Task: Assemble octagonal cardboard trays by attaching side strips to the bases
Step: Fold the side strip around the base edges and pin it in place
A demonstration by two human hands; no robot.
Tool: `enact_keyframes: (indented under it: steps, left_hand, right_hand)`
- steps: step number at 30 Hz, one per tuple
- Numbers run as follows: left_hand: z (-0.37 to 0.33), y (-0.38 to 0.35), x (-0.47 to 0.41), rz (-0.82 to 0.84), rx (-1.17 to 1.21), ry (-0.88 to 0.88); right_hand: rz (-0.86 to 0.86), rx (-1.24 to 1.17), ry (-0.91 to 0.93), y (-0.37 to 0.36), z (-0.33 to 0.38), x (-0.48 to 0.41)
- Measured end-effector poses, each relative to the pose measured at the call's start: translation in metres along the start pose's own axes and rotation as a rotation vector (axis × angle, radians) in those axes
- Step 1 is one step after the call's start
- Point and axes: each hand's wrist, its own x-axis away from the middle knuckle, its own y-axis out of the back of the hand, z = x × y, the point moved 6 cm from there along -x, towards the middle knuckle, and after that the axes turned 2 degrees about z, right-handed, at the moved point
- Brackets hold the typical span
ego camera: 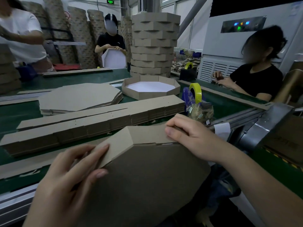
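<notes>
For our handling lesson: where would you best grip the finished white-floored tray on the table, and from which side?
Probably the tray by its near wall, from above: it lies open side up, so fingers can pinch that upright wall over its free rim.

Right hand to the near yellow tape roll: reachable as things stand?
Probably yes, once freed. The right hand now pinches the side strip. The tape roll stands just beyond it, with only a low plastic bag between them.

side strip point(147, 135): right end hidden under right hand point(188, 138) | base point(144, 185): near edge lost in shadow, cut off at bottom | green sign point(110, 1): text unreadable | person point(21, 30) top-left: cropped by edge
</notes>
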Motion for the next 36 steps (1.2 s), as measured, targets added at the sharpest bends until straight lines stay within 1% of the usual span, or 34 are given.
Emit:
enact_keyframes:
  steps: [4, 8, 10, 12, 14, 17, 20, 22, 29, 36]
  left_hand:
    - [0.010, 0.000, 0.002, 0.050, 0.028, 0.034]
    - [-0.003, 0.000, -0.012, 0.097, 0.022, -0.015]
    - [-0.020, -0.006, -0.025, 0.146, -0.042, -0.061]
    - [-0.037, -0.014, -0.038, 0.209, -0.192, -0.136]
    - [-0.045, -0.022, -0.048, 0.276, -0.307, -0.151]
    - [-0.044, -0.029, -0.051, 0.314, -0.338, -0.145]
    - [-0.039, -0.025, -0.049, 0.274, -0.341, -0.143]
    - [-0.037, -0.022, -0.049, 0.260, -0.334, -0.143]
    - [-0.036, -0.016, -0.050, 0.232, -0.270, -0.126]
    - [-0.023, -0.019, -0.051, 0.265, -0.238, -0.107]
  right_hand:
    - [-0.045, 0.088, 0.038, -0.012, 0.005, -0.001]
    - [-0.058, 0.138, 0.071, -0.026, 0.011, -0.002]
    - [-0.060, 0.174, 0.100, -0.035, 0.019, -0.004]
    - [-0.077, 0.189, 0.120, -0.040, 0.027, -0.008]
    - [-0.093, 0.136, 0.116, -0.043, 0.029, -0.011]
    - [-0.128, -0.104, 0.016, -0.038, 0.013, -0.013]
    - [-0.100, -0.338, -0.088, -0.035, -0.006, -0.012]
    - [-0.090, -0.405, -0.102, -0.036, -0.010, -0.010]
    - [-0.121, -0.404, -0.043, -0.029, -0.001, -0.017]
    - [-0.140, -0.292, -0.022, -0.031, 0.003, -0.021]
